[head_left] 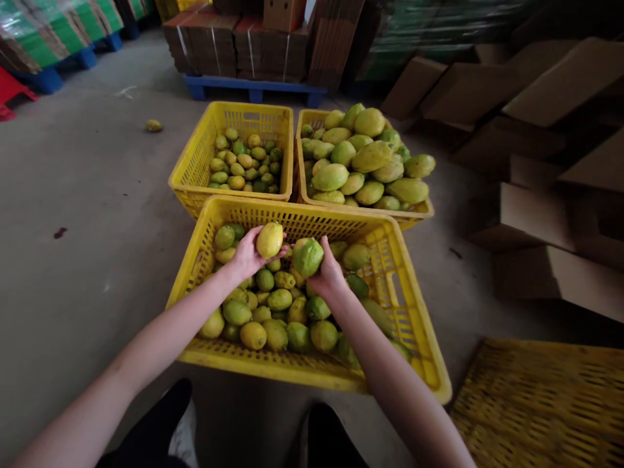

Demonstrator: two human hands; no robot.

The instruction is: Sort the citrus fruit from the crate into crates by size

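Note:
My left hand (249, 255) cradles a yellow lemon (270, 240) above the near yellow crate (416, 325). Beside it, my right hand (329, 270) grips a green, knobbly lemon (308, 257) with the thumb along its side. The two fruits are close together but apart. Below both hands, many green and yellow lemons (279, 299) lie in the near crate, with some larger fruit along its right side. My forearms hide part of the contents.
Behind stand a yellow crate (188, 170) of small lemons and another (423, 209) heaped with large, long yellow-green fruit. One fruit (153, 125) lies on the floor. Cardboard boxes (536, 214) crowd the right, above a yellow slatted crate (546, 396). A blue pallet (255, 90) carries bundled cardboard.

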